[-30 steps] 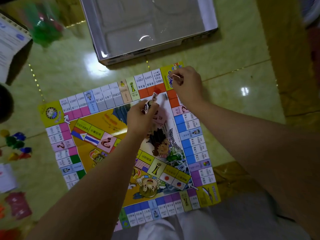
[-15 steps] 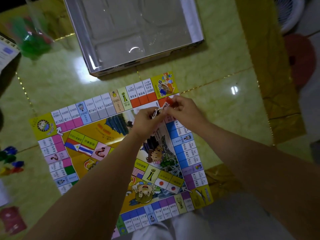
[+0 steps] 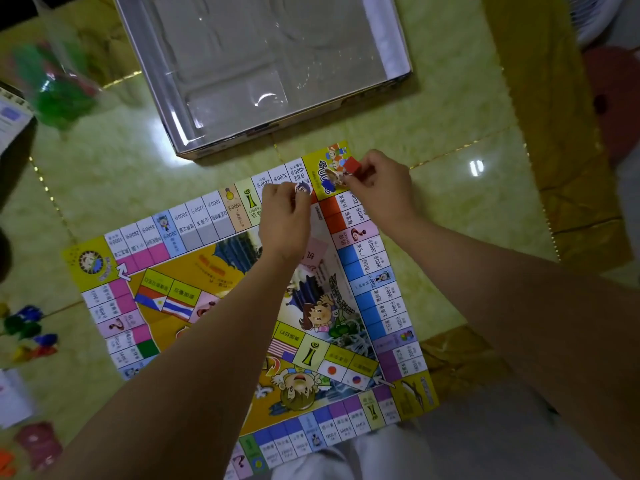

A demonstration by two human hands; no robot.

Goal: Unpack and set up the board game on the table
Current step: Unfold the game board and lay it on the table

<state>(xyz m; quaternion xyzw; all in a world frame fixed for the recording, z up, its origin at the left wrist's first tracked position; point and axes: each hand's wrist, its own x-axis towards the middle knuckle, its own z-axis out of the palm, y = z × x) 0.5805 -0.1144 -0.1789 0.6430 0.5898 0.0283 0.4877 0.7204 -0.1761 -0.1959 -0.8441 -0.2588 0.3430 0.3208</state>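
Note:
A colourful game board point(image 3: 194, 282) lies unfolded on a glossy green tiled surface. My left hand point(image 3: 285, 220) pinches a small cardboard character token point(image 3: 302, 188) just above the board's top row of squares. My right hand point(image 3: 379, 190) pinches another small character token point(image 3: 335, 174) over the yellow corner square at the board's far right. The two hands are a short way apart. The open game box point(image 3: 398, 46) with its clear plastic insert lies beyond the board.
Small coloured plastic pieces point(image 3: 29, 332) lie left of the board. A bag of green and red pieces point(image 3: 57, 88) sits at the far left. Papers point(image 3: 12, 398) and a dark red object point(image 3: 40, 441) lie at the lower left. A red round object point(image 3: 613, 105) is at right.
My hands met over the board's upper right half a second ago; now they have parted and moved toward the far corner, each holding a token. The camera has tilted.

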